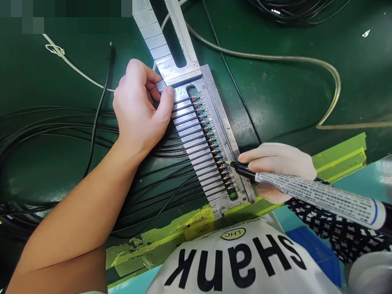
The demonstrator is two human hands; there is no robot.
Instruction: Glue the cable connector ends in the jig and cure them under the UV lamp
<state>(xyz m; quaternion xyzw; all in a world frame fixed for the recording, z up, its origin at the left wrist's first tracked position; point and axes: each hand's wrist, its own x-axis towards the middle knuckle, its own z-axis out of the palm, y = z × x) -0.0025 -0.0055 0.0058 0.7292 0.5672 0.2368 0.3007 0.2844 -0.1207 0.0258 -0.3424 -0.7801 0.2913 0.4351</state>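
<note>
My left hand (142, 102) is closed on the upper left edge of a metal fixture (196, 159), its thumb on the plate and its fingers curled around a small tab. Several black cables (183, 143) lie side by side across the plate. Their stripped ends carry small connectors with green and orange parts (211, 138) over a dark slot. In my right hand (278, 163), which wears a white glove, is a marker pen (318, 194) with a printed white barrel. The pen's tip is at the lower connectors; whether it touches them I cannot tell.
The fixture's hinged slotted frame (180, 49) stands open at the top. A clear tube (275, 57) curves across the green table (284, 94). Coiled black cable (288, 10) lies at the back. Yellow tape (339, 157) runs along the front edge.
</note>
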